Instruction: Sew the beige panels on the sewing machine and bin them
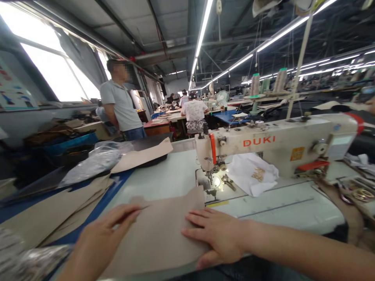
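A beige fabric panel point(164, 230) lies on the pale sewing table in front of me. Over its left part, my left hand point(109, 230) is closed in a pinch, with a thin dark tip poking out past the fingertips; what it belongs to is hidden. My right hand point(215, 234) rests flat on the panel's right side, fingers spread. Just beyond the panel's upper right corner is the needle area of a sewing machine point(281, 140) marked DUKI. Beside the needle, a small metal tool point(228, 182) lies on the machine bed.
Gold-coloured metal pieces point(258, 174) sit on a white cloth point(246, 168) under the machine arm. More beige panels point(58, 207) and a clear plastic bag point(96, 162) lie to the left. A person point(121, 101) stands beyond the table; another point(195, 113) sits further back.
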A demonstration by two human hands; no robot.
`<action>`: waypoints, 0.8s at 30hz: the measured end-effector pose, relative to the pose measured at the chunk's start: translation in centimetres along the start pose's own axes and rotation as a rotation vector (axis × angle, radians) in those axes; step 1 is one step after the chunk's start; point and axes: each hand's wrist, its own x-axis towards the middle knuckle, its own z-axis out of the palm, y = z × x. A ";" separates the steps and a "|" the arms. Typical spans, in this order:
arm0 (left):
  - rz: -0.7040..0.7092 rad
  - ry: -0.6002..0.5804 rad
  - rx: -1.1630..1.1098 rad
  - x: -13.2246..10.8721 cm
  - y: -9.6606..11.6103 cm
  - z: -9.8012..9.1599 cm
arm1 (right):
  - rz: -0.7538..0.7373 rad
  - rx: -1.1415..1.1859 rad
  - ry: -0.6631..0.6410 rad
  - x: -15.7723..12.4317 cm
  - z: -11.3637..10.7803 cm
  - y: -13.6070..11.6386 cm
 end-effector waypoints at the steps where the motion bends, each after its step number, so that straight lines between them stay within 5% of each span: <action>1: 0.038 -0.084 -0.067 1.0 1.5 2.1 | 0.006 -0.019 0.019 -0.4 -0.2 -0.1; 5: 0.043 -0.269 -0.256 4.5 6.6 9.5 | 0.112 -0.142 0.137 -3.5 -1.2 0.7; 9: -0.015 -0.297 -0.347 6.5 7.8 13.6 | 0.396 -0.270 0.265 -7.9 -3.3 4.1; 15: -0.061 -0.334 -0.441 7.4 6.7 14.7 | 1.005 -0.457 0.253 -11.0 -7.5 11.2; 24: -0.029 -0.341 -0.370 7.6 7.2 14.3 | 1.241 -0.409 0.063 -8.6 -8.1 14.8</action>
